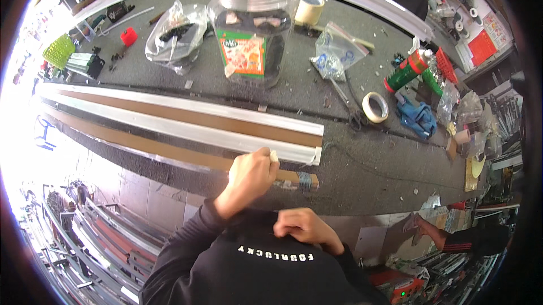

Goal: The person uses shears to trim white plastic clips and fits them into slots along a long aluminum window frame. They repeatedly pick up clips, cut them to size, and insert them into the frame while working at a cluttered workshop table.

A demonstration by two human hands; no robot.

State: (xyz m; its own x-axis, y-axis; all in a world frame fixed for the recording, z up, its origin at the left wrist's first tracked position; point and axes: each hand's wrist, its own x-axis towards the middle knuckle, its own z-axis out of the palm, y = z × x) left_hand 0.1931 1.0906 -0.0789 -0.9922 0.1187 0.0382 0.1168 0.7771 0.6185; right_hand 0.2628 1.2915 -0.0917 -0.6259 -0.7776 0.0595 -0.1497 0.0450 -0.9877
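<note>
My left hand [249, 178] is closed over the near edge of the long white profiles. A small cream-coloured piece [274, 156] shows at its fingertips; its kind is too small to make out. Beneath and beyond the hand lie white profiles [226, 131], side by side, with a brown strip [186, 116] between them. A narrower brown strip [169, 146] runs along the nearer side, with blue-grey string [304, 180] wound round its right end. My right hand [305, 226] is held in front of my black top, fingers curled; whatever they hold, if anything, is hidden.
On the dark bench stand a big clear jar [249, 33], a clear bag [178, 36], scissors [352, 110], a tape roll [375, 107], a green-and-red bottle [407, 71] and a blue cloth [417, 118]. Metal lengths [107, 243] are stacked lower left. Other people are nearby.
</note>
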